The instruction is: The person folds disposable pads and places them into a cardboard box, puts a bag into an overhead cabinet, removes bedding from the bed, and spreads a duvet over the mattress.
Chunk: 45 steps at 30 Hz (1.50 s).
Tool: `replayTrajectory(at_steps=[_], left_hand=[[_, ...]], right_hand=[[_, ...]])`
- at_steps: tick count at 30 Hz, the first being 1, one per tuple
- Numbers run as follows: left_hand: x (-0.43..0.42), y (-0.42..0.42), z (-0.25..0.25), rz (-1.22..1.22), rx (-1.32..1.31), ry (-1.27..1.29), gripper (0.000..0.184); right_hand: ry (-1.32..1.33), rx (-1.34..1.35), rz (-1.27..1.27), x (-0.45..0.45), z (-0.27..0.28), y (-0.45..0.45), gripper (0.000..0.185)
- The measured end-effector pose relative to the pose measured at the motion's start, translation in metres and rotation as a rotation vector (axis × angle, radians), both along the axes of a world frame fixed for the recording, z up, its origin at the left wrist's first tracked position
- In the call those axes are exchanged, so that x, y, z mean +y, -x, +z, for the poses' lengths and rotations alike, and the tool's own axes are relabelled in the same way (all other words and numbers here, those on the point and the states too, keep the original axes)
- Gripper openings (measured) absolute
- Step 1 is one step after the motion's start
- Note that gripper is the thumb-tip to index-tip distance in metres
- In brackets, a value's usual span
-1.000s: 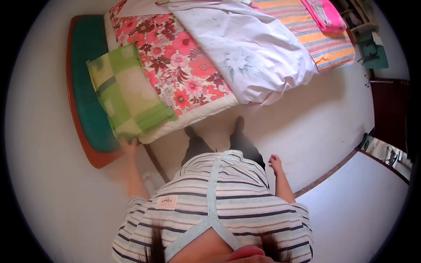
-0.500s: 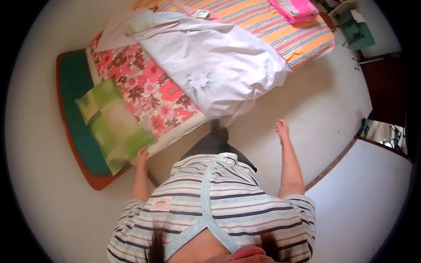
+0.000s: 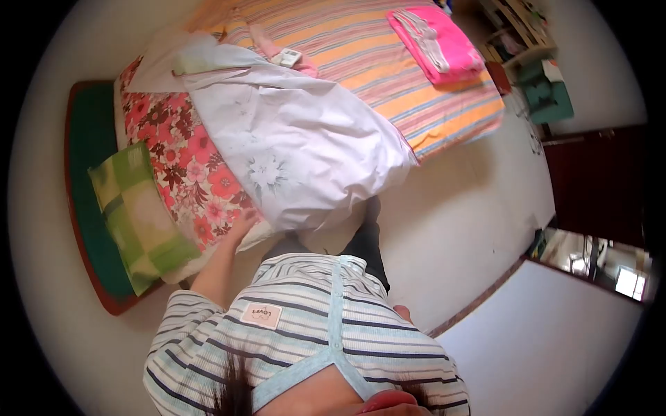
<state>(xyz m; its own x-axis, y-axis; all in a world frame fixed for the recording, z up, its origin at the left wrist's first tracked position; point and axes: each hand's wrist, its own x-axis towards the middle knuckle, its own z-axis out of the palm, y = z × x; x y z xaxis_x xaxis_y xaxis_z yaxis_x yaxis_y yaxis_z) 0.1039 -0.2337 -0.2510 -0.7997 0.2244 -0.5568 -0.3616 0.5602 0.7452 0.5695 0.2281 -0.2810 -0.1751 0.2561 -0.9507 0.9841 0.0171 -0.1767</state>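
Observation:
My left hand (image 3: 241, 224) reaches over the near edge of the bed, at the red floral mattress cover (image 3: 198, 173) and just left of the white sheet (image 3: 298, 132). Its fingers look stretched out, slightly blurred, with nothing seen in them. The sheet lies rumpled across the middle of the bed, a pale flower print on it, and hangs over the near side. Only a bit of my right hand (image 3: 402, 313) shows beside my striped shirt; its fingers are hidden.
A green checked pillow (image 3: 135, 215) lies by the green headboard (image 3: 97, 187). Orange striped bedding (image 3: 354, 55) covers the far end, with a folded pink blanket (image 3: 444, 52) and a small white object (image 3: 286, 57) on it. A dark red door (image 3: 596, 180) stands at right.
My left hand has moved from beside the pillow to the mattress edge near the sheet. My right hand has dropped back beside my body. The view has shifted toward the right.

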Motion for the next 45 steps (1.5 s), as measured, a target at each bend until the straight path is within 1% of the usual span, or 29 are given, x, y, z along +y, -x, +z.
replayTrajectory(at_steps=[2,4,6,7,8,9,12,14,16,19,21,23,24,26,27,28,30,32,33,35,36,38,39,40,41,42,43,44,45], left_hand=[[0.036,0.023,0.024,0.068,-0.068,-0.067,0.036],[0.066,0.022,0.036,0.211,0.036,-0.003,0.036],[0.092,0.006,0.021,0.457,-0.056,-0.037,0.037],[0.103,-0.004,0.006,0.448,-0.147,-0.028,0.039],[0.116,-0.020,-0.005,0.440,-0.244,-0.023,0.041],[0.140,-0.031,0.003,0.370,-0.295,-0.034,0.043],[0.220,-0.057,0.049,0.286,-0.328,-0.046,0.048],[0.235,-0.078,0.033,0.293,-0.283,-0.190,0.047],[0.245,-0.082,0.050,0.318,-0.319,-0.194,0.045],[0.251,-0.062,0.087,0.425,-0.382,-0.182,0.045],[0.235,-0.051,0.081,0.426,-0.328,-0.169,0.046],[0.228,-0.038,0.085,0.432,-0.280,-0.149,0.041],[0.225,-0.030,0.087,0.457,-0.272,-0.178,0.040],[0.218,-0.021,0.083,0.491,-0.263,-0.219,0.040],[0.213,-0.019,0.081,0.492,-0.267,-0.232,0.040],[0.210,-0.017,0.079,0.495,-0.256,-0.261,0.040],[0.204,-0.020,0.073,0.515,-0.257,-0.297,0.041],[0.195,-0.026,0.067,0.483,-0.285,-0.321,0.041],[0.191,-0.028,0.066,0.489,-0.295,-0.322,0.041],[0.190,-0.035,0.066,0.504,-0.366,-0.283,0.040],[0.190,-0.038,0.064,0.503,-0.381,-0.286,0.040],[0.191,-0.038,0.060,0.525,-0.431,-0.395,0.041],[0.193,-0.033,0.060,0.521,-0.436,-0.404,0.041],[0.198,-0.026,0.062,0.533,-0.416,-0.425,0.045],[0.205,-0.017,0.064,0.544,-0.394,-0.447,0.049],[0.215,-0.007,0.070,0.538,-0.393,-0.470,0.049],[0.222,0.002,0.078,0.611,-0.331,-0.456,0.054],[0.223,0.013,0.085,0.683,-0.269,-0.430,0.058],[0.220,0.027,0.093,0.590,-0.179,-0.101,0.063]], right_hand=[[0.030,-0.028,-0.211,0.047,0.001,0.039,0.011],[-0.010,0.039,-0.270,0.103,-0.008,0.099,0.010],[-0.222,0.276,-0.098,0.161,-0.026,0.159,0.017],[-0.392,0.434,0.127,0.207,-0.092,0.166,0.022],[-0.451,0.542,0.128,0.225,-0.067,0.217,0.026],[-0.344,0.480,0.111,0.239,-0.026,0.275,0.030],[-0.427,0.655,0.441,0.291,-0.059,0.372,0.047],[-0.443,0.707,0.582,0.293,-0.046,0.436,0.057],[-0.443,0.702,0.641,0.276,-0.038,0.484,0.064],[-0.403,0.865,0.607,0.236,-0.090,0.525,0.072],[-0.029,0.761,0.417,0.192,-0.089,0.539,0.071],[0.122,0.427,0.334,0.149,-0.087,0.545,0.066],[0.110,0.411,0.345,0.135,-0.088,0.541,0.066],[-0.282,0.574,0.880,0.111,-0.088,0.539,0.060],[-0.501,0.743,0.828,0.104,-0.079,0.535,0.057],[-0.509,0.737,0.838,0.108,-0.076,0.540,0.057],[-0.919,0.714,0.746,0.124,-0.072,0.549,0.056],[-1.049,0.628,0.646,0.139,-0.070,0.554,0.053],[-1.046,0.621,0.656,0.158,-0.091,0.557,0.053],[-0.471,0.432,0.470,0.201,-0.149,0.550,0.047],[-0.474,0.417,0.472,0.191,-0.131,0.550,0.047],[-0.415,0.489,0.624,0.127,-0.057,0.558,0.044],[-0.628,0.863,0.656,0.091,-0.055,0.543,0.035],[-0.393,0.496,0.749,0.057,-0.038,0.544,0.032],[-0.237,0.942,1.070,0.022,-0.014,0.521,0.031],[-0.051,0.790,1.228,-0.054,0.064,0.499,0.028],[0.183,0.932,1.263,-0.085,0.067,0.473,0.027],[0.330,0.865,1.171,-0.095,0.073,0.475,0.023],[0.403,0.984,1.079,-0.134,0.120,0.444,0.018]])
